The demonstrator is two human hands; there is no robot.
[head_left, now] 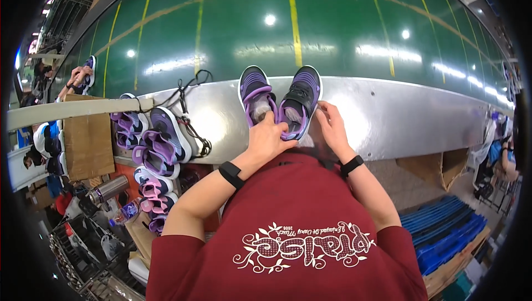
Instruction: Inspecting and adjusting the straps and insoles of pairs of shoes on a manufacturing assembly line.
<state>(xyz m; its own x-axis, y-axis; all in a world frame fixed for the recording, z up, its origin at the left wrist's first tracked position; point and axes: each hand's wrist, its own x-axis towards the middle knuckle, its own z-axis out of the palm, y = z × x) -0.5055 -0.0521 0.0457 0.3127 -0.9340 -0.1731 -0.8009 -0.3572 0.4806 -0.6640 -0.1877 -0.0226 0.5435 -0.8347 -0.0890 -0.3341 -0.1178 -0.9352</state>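
Shiny metal counter w/ black-and-purple L shoe & matching R shoe just ahead of L grip (fingers curled at heels, hold unclear); R grip loosely open, beside R shoe.

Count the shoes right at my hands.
2: the left shoe, with the left hand at its heel, and the right shoe, with the right hand by its outer side. None seems hidden there.

Bright light throws white streaks across the green conveyor belt at top and glares off the metal ledge mid-frame; edges bend toward black corners.
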